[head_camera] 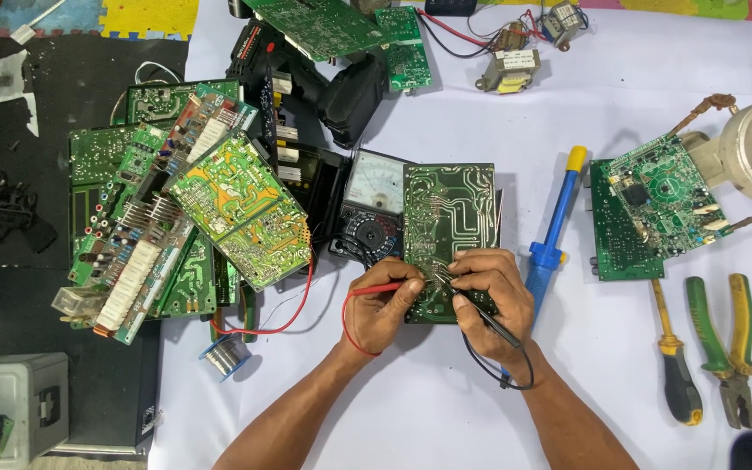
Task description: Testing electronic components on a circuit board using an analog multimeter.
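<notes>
Probing is under way, by my reading; the left hand (382, 306) pinches a red probe (374, 289), the right hand (491, 294) pinches a black probe (487, 319), tips on the green circuit board (448, 218) at centre; steady contact seems needed next, beside the analog multimeter (372, 204).

Head camera, steeply downward (close overhead)

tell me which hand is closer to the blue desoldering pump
Right. The right hand lies just beside the blue desoldering pump; the left hand sits further away, across the green circuit board.
</notes>
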